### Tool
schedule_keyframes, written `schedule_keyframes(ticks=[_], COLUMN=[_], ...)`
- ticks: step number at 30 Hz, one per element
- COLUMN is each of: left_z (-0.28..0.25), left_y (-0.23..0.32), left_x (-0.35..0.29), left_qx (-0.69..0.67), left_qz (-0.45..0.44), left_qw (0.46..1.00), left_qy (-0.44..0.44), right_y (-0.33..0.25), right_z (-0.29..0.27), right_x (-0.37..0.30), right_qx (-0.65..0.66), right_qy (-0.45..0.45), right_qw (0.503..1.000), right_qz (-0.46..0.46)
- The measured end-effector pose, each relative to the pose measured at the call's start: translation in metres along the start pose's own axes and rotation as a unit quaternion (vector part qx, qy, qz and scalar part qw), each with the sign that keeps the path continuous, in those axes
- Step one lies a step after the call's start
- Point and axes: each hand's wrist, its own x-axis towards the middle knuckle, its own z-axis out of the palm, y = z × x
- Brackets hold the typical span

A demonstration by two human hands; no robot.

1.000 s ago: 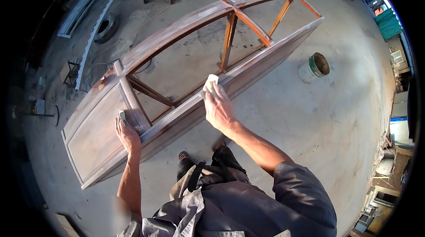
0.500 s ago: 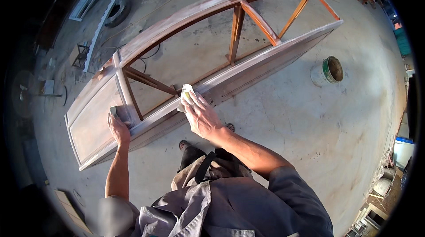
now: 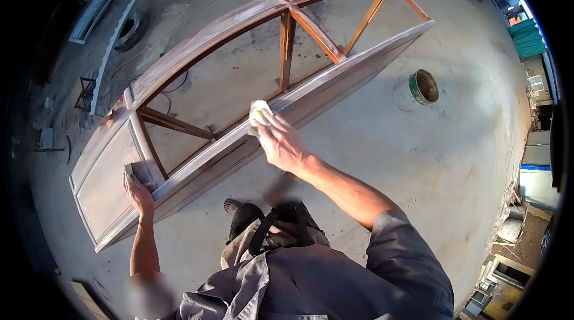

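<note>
Pad [image 3: 259, 114] slid rightward, under right hand [image 3: 281, 144]

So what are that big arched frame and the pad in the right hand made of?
The arched frame looks like wood: reddish-brown bars, with top faces rubbed pale and dusty. The pad under the right hand is a whitish folded piece, maybe cloth or sanding paper; I cannot tell which.

A long wooden frame [image 3: 239, 90] runs from the lower left of the picture to the upper right, resting on the concrete floor [image 3: 382, 158]. The left hand [image 3: 139, 191] rests on its lower-left end; the right hand [image 3: 281, 144], near the centre, presses a cloth [image 3: 259, 114] on its near rail. A tin can [image 3: 423, 87] stands right of the frame. A tyre [image 3: 128, 30] lies at upper left, behind it.
</note>
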Motion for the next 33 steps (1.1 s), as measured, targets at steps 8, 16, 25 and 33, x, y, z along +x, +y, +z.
schedule_keyframes(ticks=[8,16,25,33], left_z=[0.004,0.017,0.015,0.023], left_y=[0.004,-0.008,-0.029,-0.040], left_x=[0.009,0.016,0.009,0.008], left_qx=[0.003,0.001,0.025,0.067], left_qz=[-0.008,0.001,0.010,-0.011], left_qw=[1.000,1.000,1.000,0.998], left_qy=[-0.007,-0.026,-0.001,-0.004], right_y=[0.062,0.170,0.117,0.077], right_z=[-0.031,-0.124,-0.063,-0.044], right_x=[-0.004,-0.014,-0.024,-0.022], right_qx=[-0.132,-0.167,-0.116,-0.086], right_qy=[0.021,0.015,0.096,0.073], right_qw=[0.984,0.945,0.982,0.990], right_qz=[0.120,0.282,0.118,0.085])
